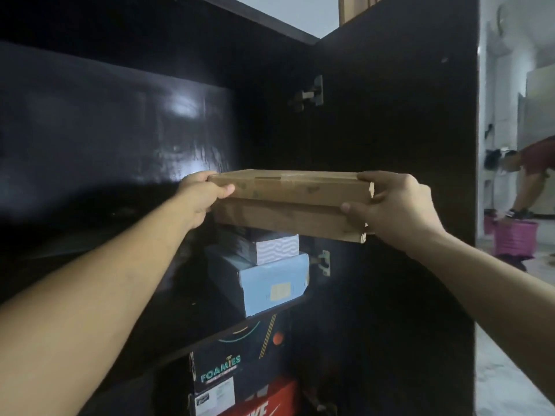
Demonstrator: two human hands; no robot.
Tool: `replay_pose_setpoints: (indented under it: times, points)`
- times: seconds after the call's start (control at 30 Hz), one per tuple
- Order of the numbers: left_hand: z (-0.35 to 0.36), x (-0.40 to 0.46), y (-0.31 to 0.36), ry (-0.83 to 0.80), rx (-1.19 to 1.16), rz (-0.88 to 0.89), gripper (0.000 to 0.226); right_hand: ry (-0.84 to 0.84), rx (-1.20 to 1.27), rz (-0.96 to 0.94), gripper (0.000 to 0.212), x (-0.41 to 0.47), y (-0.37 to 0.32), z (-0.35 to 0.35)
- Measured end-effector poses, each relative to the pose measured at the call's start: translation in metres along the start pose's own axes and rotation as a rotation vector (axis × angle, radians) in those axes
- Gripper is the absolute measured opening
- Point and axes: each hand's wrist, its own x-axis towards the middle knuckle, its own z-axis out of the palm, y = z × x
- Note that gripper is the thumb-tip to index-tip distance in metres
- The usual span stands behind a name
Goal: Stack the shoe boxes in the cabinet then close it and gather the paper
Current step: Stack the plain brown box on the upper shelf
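black shoe box: "FOAMIES" | red shoe box: partial white lettering, swoosh

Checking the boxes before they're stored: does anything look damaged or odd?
The brown box held in both hands has a torn, frayed right end. The stacked boxes below look intact.

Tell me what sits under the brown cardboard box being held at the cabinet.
Directly below the brown cardboard box, gripped by the left hand and right hand, a small wavy-patterned box sits on a light blue box. The brown box covers the patterned box's top, so contact cannot be judged.
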Motion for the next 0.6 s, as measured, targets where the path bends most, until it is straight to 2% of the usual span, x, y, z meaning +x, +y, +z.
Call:
replay_pose_setpoints:
  times: [0.13,0.23,0.3,0.4,0.47,0.53,0.6]
  points:
    - [0.015,0.028,-0.023,0.210,0.031,-0.039,0.023,0.028,-0.051,-0.014,0.061,0.011,-0.007,0.036]
    - [0.033,0.035,-0.042,0.383,0.140,-0.030,0.032,0.000,-0.165,-0.047,0.071,0.014,-0.010,0.065]
    - [0.047,0.034,-0.048,0.357,0.149,0.010,0.023,-0.057,-0.180,-0.095,0.062,0.015,-0.010,0.085]
    - [0.065,0.026,-0.049,0.286,0.071,0.077,0.033,-0.163,-0.082,-0.162,0.031,0.022,-0.004,0.111]
    - [0.073,0.019,-0.047,0.196,0.031,0.133,0.059,-0.294,-0.053,-0.167,0.042,0.032,0.008,0.128]
    - [0.077,0.014,-0.047,0.083,0.137,0.206,0.086,-0.448,-0.085,-0.183,0.061,0.040,0.020,0.144]
    - [0.078,0.016,-0.050,0.073,0.273,0.278,0.088,-0.522,-0.093,-0.183,0.072,0.045,0.028,0.155]
